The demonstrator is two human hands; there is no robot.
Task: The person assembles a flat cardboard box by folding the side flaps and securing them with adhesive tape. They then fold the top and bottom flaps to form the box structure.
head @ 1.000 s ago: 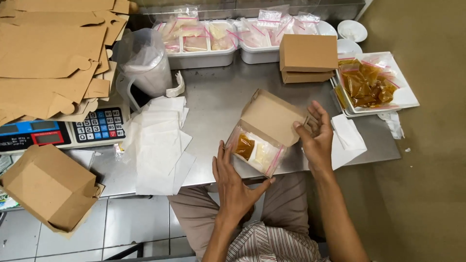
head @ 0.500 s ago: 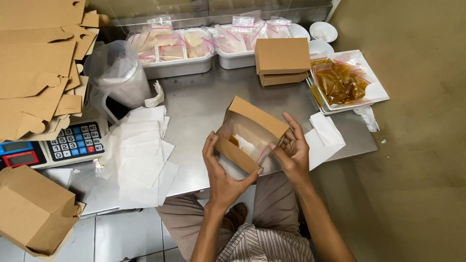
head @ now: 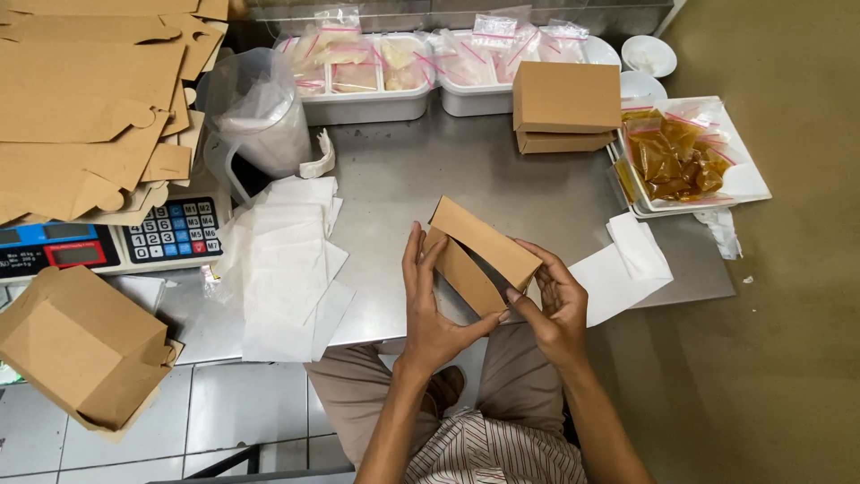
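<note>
Steel surface, near edge: small brown cardboard box held between left hand and right hand, fingers spread flat against its sides, lid best pressed down evenly, flap tucked squarely, contents kept level.

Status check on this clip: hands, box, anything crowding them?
Left hand and right hand both grip the brown box, lid nearly shut. White paper sheets lie left; nothing blocks.

Three closed boxes, perhaps two bowls.
</note>
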